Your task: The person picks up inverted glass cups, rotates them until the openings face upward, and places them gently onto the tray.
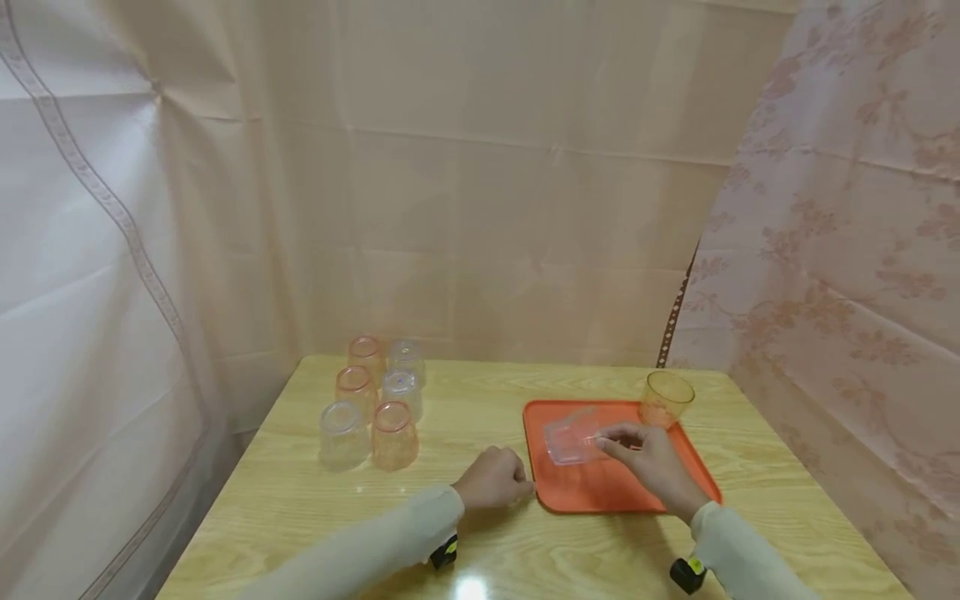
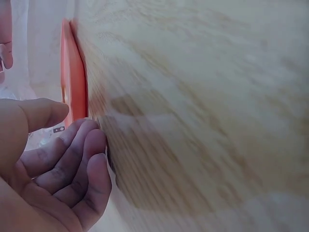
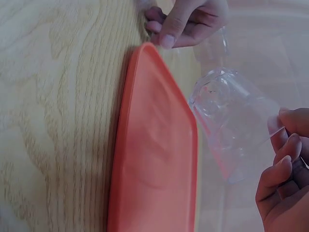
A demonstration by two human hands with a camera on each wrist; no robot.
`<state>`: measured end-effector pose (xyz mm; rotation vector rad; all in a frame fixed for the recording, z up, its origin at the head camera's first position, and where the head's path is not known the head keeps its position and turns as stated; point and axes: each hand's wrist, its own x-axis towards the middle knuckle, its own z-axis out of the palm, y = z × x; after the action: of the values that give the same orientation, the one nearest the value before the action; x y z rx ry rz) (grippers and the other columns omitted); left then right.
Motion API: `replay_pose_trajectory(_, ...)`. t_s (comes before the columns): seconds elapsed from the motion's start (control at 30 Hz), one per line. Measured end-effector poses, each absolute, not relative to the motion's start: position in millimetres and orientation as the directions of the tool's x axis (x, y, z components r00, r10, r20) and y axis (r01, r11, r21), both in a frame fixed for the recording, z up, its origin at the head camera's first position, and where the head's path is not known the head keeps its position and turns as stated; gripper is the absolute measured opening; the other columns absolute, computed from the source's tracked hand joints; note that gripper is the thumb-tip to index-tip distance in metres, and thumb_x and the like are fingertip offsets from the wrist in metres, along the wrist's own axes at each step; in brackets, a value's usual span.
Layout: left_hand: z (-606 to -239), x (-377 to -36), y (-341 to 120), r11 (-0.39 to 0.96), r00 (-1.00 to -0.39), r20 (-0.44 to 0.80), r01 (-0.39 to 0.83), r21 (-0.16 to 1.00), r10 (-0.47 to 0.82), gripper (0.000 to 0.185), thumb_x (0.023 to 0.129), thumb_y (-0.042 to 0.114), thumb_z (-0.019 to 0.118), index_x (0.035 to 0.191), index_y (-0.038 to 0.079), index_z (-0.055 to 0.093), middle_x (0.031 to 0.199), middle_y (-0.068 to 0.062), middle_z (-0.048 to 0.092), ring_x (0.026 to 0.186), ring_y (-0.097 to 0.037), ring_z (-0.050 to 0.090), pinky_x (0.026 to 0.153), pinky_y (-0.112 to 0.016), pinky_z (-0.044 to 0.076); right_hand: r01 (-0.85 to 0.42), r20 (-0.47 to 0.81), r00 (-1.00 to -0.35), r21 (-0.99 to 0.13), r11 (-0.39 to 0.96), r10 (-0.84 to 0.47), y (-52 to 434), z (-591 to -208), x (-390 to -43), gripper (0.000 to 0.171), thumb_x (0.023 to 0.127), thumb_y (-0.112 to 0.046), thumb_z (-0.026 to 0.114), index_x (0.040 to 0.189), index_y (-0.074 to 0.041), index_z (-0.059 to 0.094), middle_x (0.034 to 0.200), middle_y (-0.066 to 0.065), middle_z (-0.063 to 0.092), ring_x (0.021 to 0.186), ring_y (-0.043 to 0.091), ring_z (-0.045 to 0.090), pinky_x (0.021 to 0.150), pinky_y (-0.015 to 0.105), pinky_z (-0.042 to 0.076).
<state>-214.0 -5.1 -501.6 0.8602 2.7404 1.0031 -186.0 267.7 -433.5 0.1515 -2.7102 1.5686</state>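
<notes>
My right hand (image 1: pixel 652 462) pinches the rim of a clear plastic cup (image 1: pixel 570 439) between thumb and fingers. This cup (image 3: pixel 227 106) is tilted over the orange-red tray (image 1: pixel 592 492), its base pointing left, towards my left hand. At the tray's near left corner my left hand (image 1: pixel 492 479) pinches the edge, thumb over the rim and the other fingers curled beside it. That tray edge (image 2: pixel 75 72) shows just past my left fingers (image 2: pixel 72 179). An amber cup (image 1: pixel 667 398) stands mouth up at the tray's far right corner.
Several upside-down cups stand in two rows on the left of the wooden table (image 1: pixel 300 533), among them a clear cup (image 1: pixel 343 437) and a pinkish cup (image 1: pixel 394 437). Cloth curtains (image 1: pixel 480 208) hang behind and on both sides.
</notes>
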Motion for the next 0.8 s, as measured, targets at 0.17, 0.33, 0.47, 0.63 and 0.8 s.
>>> replay_pose_trajectory(0.17,-501,-212,-1,0.65,-0.834,0.1,0.491,0.58,0.542,0.054,0.093,0.026,0.077,0.047,0.019,0.048,0.042,0.015,0.036,0.038,0.002,0.028,0.042,-0.017,0.025,-0.125,0.086,-0.992,-0.819,0.559,-0.096,272,-435,-186,0.034,0.096,-0.036,0.073,0.116,-0.008,0.076,0.103,0.006,0.075,0.085,0.025,0.062,0.066,0.033,0.051)
replay_pose_trajectory(0.33,-499,-213,3,0.648,-0.841,0.071,0.464,0.604,0.537,0.053,0.093,0.024,0.076,0.047,0.018,0.049,0.041,0.014,0.037,0.038,0.001,0.031,0.043,-0.017,0.027,-0.169,0.133,-0.986,-0.776,0.608,-0.104,276,-435,-186,0.03,0.098,-0.033,0.072,0.114,-0.009,0.077,0.097,0.008,0.073,0.071,0.021,0.054,0.053,0.028,0.04)
replay_pose_trajectory(0.47,-501,-214,6,0.627,-0.829,0.079,0.477,0.616,0.553,0.054,0.092,0.022,0.075,0.046,0.018,0.047,0.04,0.014,0.034,0.038,0.001,0.029,0.044,-0.017,0.027,-0.21,0.184,-0.977,-0.744,0.634,-0.107,281,-434,-187,0.025,0.098,-0.029,0.073,0.111,-0.008,0.078,0.091,0.008,0.071,0.067,0.018,0.052,0.051,0.028,0.041)
replay_pose_trajectory(0.63,-500,-213,10,0.615,-0.828,0.058,0.46,0.64,0.558,0.055,0.092,0.021,0.076,0.046,0.018,0.045,0.039,0.012,0.034,0.036,0.0,0.027,0.041,-0.018,0.024,-0.273,0.257,-0.958,-0.668,0.692,-0.131,287,-433,-190,0.019,0.096,-0.028,0.075,0.107,-0.013,0.079,0.087,-0.001,0.068,0.072,0.017,0.055,0.057,0.03,0.046)
replay_pose_trajectory(0.8,-499,-212,12,0.628,-0.844,0.004,0.402,0.666,0.536,0.053,0.092,0.021,0.077,0.048,0.018,0.048,0.039,0.011,0.037,0.035,-0.002,0.03,0.039,-0.019,0.025,-0.322,0.311,-0.937,-0.587,0.743,-0.16,294,-431,-190,0.016,0.097,-0.025,0.075,0.105,-0.012,0.079,0.083,-0.004,0.065,0.069,0.014,0.055,0.056,0.029,0.046)
